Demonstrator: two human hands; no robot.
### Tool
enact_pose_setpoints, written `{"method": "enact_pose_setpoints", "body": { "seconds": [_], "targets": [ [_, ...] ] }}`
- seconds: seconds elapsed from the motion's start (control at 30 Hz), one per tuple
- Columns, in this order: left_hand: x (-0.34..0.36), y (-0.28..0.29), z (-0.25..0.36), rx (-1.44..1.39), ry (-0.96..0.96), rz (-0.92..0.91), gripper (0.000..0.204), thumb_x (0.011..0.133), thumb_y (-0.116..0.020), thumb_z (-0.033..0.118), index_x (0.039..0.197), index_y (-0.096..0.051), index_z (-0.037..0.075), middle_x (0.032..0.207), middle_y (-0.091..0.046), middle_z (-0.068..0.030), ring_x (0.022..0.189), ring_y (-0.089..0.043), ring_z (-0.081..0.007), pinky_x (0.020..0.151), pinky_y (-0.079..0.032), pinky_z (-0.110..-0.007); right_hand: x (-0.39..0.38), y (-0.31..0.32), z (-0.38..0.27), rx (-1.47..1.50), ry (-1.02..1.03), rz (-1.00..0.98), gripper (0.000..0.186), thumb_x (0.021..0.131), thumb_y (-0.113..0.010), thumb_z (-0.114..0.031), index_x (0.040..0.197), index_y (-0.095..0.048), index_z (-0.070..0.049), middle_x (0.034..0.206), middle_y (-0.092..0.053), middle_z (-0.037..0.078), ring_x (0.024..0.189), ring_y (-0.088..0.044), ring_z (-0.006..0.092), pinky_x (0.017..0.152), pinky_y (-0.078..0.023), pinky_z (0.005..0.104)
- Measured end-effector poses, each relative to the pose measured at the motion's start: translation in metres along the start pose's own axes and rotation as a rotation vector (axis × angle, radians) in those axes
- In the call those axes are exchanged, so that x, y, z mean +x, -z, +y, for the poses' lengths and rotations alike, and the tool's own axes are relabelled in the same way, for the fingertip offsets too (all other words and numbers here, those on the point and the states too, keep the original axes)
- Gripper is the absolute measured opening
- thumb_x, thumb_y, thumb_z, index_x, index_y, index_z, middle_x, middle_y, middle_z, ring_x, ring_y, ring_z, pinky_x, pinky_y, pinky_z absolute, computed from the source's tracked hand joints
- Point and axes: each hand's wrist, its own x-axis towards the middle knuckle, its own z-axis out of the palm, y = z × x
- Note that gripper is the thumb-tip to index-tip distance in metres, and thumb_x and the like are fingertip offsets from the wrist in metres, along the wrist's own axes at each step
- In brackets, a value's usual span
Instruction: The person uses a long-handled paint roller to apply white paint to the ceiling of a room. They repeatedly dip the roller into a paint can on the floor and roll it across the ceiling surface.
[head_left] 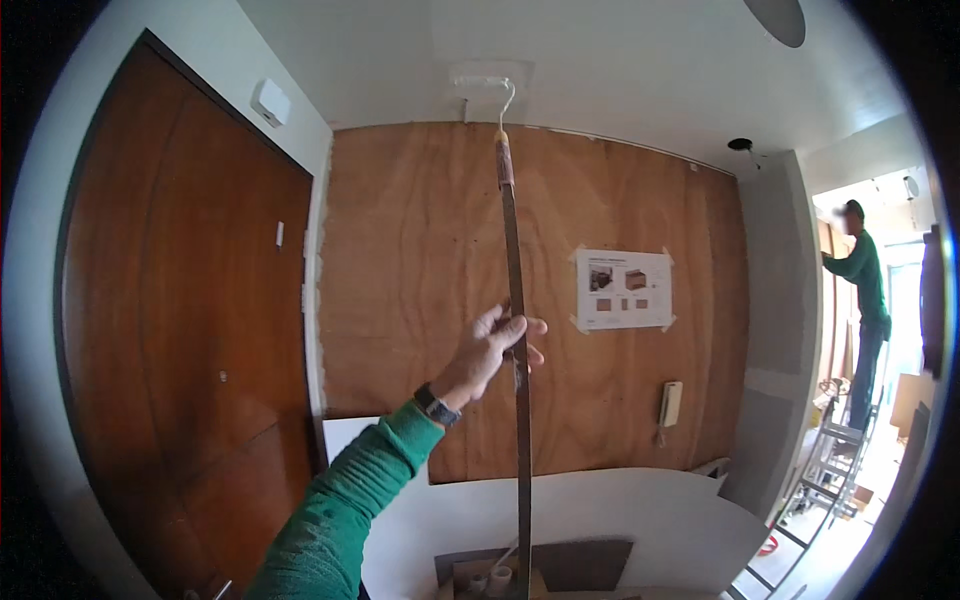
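Observation:
My left hand (490,352), in a green sleeve and with a dark watch at the wrist, holds a long flat pole (523,440) about midway up. The thumb crosses the front and some fingertips show past the far side. A paint roller (481,82) is fixed to the pole's top by its wrapped handle (504,160). Its white head is up at the ceiling (620,85), beside a slightly different-toned square patch. The pole runs down past the lower edge, where its end is hidden. My right hand is out of view.
A brown wooden door (220,320) stands left. Ahead is a plywood wall (420,280) with a taped paper sheet (624,290) and an intercom handset (671,404). White panels (650,520) lean below. At right, a person (862,290) in green stands on a ladder (825,465).

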Motion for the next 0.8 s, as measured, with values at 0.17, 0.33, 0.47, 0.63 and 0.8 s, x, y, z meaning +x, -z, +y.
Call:
{"method": "enact_pose_setpoints", "body": {
  "seconds": [0.17, 0.33, 0.47, 0.63, 0.8],
  "targets": [
    [0.008, 0.044, 0.054, 0.123, -0.028, 0.018, 0.028, 0.107, -0.052, 0.030, 0.119, -0.055, 0.004, 0.113, -0.070, -0.0143, 0.081, -0.074, -0.0234, 0.068, -0.063, -0.035, 0.093, -0.044, -0.105, 0.303, 0.396, 0.064, 0.013, 0.099, -0.068, -0.018, 0.093, -0.066, -0.006, 0.070, -0.052, -0.004, 0.063, -0.046, 0.0064, 0.056, -0.039, 0.0246],
    [-0.043, 0.075, 0.059, 0.359, 0.005, 0.148, 0.059, 0.103, -0.055, 0.048, 0.140, -0.046, 0.003, 0.119, -0.068, -0.0139, 0.095, -0.072, -0.0204, 0.075, -0.061, -0.033, 0.155, -0.070, -0.121, 0.132, 0.217, -0.148, 0.038, 0.102, -0.064, -0.033, 0.126, -0.057, -0.005, 0.070, -0.056, -0.001, 0.059, -0.054, 0.0084, 0.053, -0.045, 0.0284],
    [-0.144, 0.083, -0.023, 0.221, 0.218, 0.235, 0.079, 0.101, -0.058, 0.052, 0.157, -0.029, 0.004, 0.135, -0.060, -0.0151, 0.117, -0.064, -0.0232, 0.092, -0.056, -0.038, 0.177, -0.081, -0.137, 0.210, 0.251, -0.157, 0.041, 0.103, -0.062, -0.036, 0.128, -0.054, -0.004, 0.065, -0.051, -0.002, 0.050, -0.049, 0.0076, 0.045, -0.040, 0.0269],
    [-0.338, 0.084, -0.133, 0.066, 0.436, 0.209, 0.053, 0.102, -0.059, 0.047, 0.133, -0.054, 0.005, 0.117, -0.063, -0.0059, 0.107, -0.062, -0.0145, 0.093, -0.053, -0.038, 0.191, -0.101, -0.166, 0.339, 0.366, -0.317, 0.033, 0.107, -0.053, -0.026, 0.132, -0.046, -0.004, 0.069, -0.046, -0.002, 0.046, -0.047, 0.0074, 0.040, -0.040, 0.0244],
    [-0.431, -0.005, -0.162, 0.121, 0.589, 0.451, 0.045, 0.101, -0.061, 0.043, 0.127, -0.056, 0.006, 0.112, -0.062, -0.0043, 0.103, -0.061, -0.0140, 0.090, -0.051, -0.037, 0.197, -0.114, -0.202, 0.318, 0.430, -0.370, 0.035, 0.108, -0.052, -0.026, 0.132, -0.045, -0.003, 0.070, -0.047, 0.000, 0.045, -0.047, 0.0090, 0.039, -0.041, 0.0250]
  ]
}}
